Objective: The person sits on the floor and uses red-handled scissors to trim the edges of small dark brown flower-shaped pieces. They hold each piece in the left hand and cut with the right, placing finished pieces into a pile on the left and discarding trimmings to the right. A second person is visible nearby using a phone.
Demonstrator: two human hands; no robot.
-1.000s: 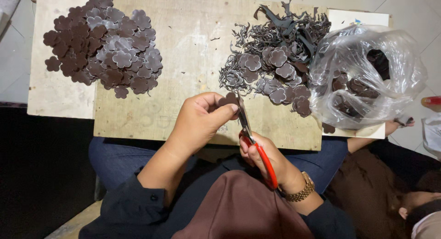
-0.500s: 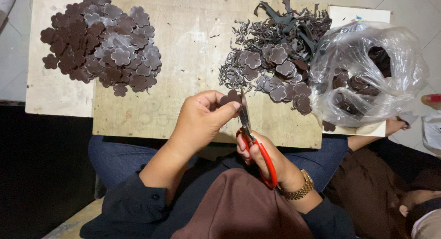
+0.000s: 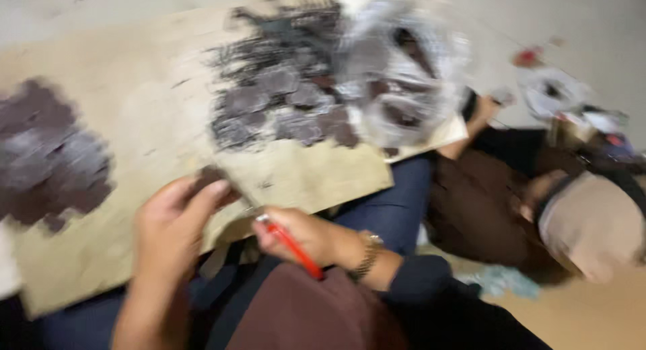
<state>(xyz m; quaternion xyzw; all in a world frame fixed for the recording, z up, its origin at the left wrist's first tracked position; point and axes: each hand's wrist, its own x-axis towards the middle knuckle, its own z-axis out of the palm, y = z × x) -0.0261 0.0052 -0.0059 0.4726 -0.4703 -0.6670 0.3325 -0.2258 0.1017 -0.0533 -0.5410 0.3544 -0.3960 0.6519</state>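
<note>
Blurred view: my left hand (image 3: pixel 171 229) pinches a small brown piece (image 3: pixel 212 177) over the board (image 3: pixel 296 175), while my right hand's (image 3: pixel 303 234) fingers close around red-handled scissors (image 3: pixel 291 246) just beside it.

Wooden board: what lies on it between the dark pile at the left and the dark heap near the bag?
Bare wooden board, in the blurred head view.

The whole view was smeared by heavy motion blur. Even, soft indoor light was cast from above. White glare was seen on the clear plastic bag (image 3: pixel 397 81); the lower left corner was left dark.
</note>
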